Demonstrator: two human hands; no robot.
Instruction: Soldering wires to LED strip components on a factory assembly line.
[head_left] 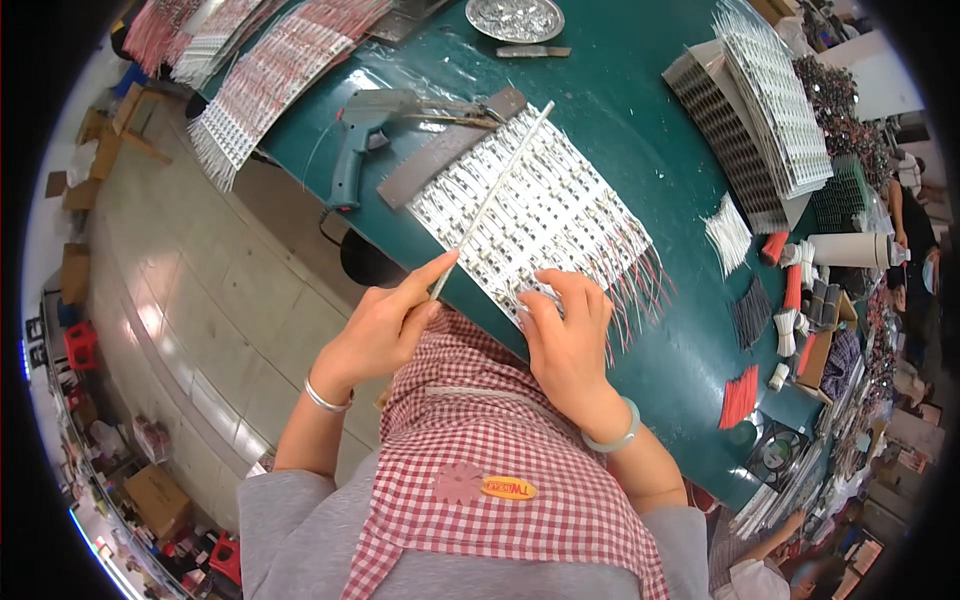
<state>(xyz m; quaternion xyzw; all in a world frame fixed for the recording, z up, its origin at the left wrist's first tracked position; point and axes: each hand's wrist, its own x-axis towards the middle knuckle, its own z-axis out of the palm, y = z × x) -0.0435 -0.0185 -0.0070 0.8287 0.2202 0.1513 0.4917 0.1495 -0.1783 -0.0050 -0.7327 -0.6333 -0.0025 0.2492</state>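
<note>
Circuit panel (548, 212) under right fingers (570, 285); yellow lettered patch (509, 487) on apron (570, 525).

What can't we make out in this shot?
Head view:
- Left hand: lower fingers hidden, curled behind the hand itself.
- Right hand: whether thumb and index pinch anything at the white panel; contact too small to tell.
- Individual parts on that panel: too small.
- Silver dish: far rim cut off by the top edge; contents too small to identify.

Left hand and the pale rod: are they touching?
Touching. The head view shows the left hand with its index fingertip against the pale rod, near the rod's lower end.
</note>
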